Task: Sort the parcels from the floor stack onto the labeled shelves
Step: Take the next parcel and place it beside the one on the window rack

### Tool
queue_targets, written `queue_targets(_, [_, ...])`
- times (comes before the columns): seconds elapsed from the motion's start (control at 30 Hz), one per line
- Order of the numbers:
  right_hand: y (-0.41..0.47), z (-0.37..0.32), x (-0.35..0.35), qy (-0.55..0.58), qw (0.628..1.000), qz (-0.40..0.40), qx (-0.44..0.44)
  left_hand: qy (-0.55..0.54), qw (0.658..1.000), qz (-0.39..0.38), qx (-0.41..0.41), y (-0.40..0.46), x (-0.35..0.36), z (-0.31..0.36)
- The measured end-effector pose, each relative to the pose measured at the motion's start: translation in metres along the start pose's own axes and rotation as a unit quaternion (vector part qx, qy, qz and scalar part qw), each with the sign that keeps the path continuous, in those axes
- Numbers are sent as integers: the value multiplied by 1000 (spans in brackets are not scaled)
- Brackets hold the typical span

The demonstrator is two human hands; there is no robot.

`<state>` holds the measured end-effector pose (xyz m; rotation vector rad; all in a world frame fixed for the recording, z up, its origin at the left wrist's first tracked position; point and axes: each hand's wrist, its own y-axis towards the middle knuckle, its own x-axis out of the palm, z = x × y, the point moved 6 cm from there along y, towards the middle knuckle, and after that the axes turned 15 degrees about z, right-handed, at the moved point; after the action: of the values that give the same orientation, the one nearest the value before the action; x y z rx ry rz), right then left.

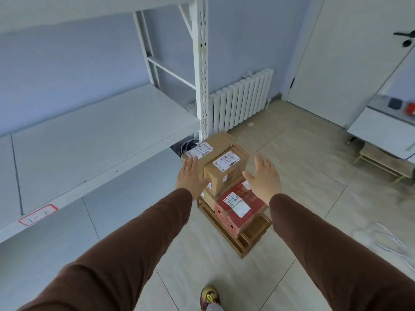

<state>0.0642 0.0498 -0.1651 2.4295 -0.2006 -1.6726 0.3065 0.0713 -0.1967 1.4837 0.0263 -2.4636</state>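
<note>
Two bare hands, brown sleeves, both reaching toward the parcel stack (226,182). Left hand (190,176): palm down, fingers spread and empty, at the stack's left side, over the edge of the rear brown parcel (215,142); whether it touches cannot be told. Right hand (265,178): fingers apart and empty, at the stack's right side, above the red parcel (240,207). Stack contents: top brown parcel (226,169) with white label, between the hands; rear brown parcel with white label, behind it; red parcel with white label, in front and lower. Wooden pallet (244,241): on the floor under the stack. White shelf (89,140): left of the stack, bare, red-bordered shelf label (38,214) on its front edge. Radiator (242,102): behind the stack, against the wall.
</note>
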Motion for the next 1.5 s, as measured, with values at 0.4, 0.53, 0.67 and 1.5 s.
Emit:
queue_targets(0.4, [114, 65, 133, 11, 997, -75, 10, -11, 996, -40, -73, 71, 143, -11])
queue_targets(0.53, [138, 84, 174, 36, 994, -102, 17, -35, 991, -38, -125, 74, 177, -22])
queue_targets(0.67, [168, 105, 215, 74, 989, -129, 23, -78, 974, -4, -212, 79, 209, -31])
queue_targets(1.5, [163, 67, 89, 269, 962, -27, 39, -275, 872, 209, -348, 21, 64, 47])
